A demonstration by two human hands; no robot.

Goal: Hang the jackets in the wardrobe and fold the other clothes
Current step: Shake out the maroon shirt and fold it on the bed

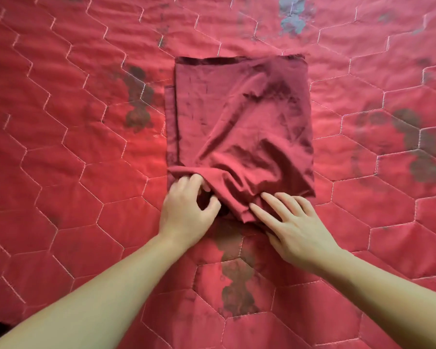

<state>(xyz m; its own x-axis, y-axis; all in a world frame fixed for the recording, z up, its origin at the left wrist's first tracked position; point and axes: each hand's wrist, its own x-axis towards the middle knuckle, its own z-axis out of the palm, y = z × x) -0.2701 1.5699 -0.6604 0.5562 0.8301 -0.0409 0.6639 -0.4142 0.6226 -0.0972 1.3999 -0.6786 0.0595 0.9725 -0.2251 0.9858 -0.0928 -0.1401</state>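
- where the quilt [61,147] spreads red with hexagon stitching and dark blotches, a dark red garment [239,122] lies on it, folded to a tall rectangle in the middle of the view.
- the garment's far edge is straight and flat; its near end is bunched and creased.
- the left hand [186,207] sits at the garment's near left corner, fingers curled into the bunched cloth and thumb bent toward them, so it seems to pinch a fold, though the cloth hides the fingertips.
- the right hand [295,227] lies at the garment's near right corner, fingers straight and spread, their tips pressing on the rumpled edge.
- both bare forearms reach in from the near side of the garment, over the quilt.
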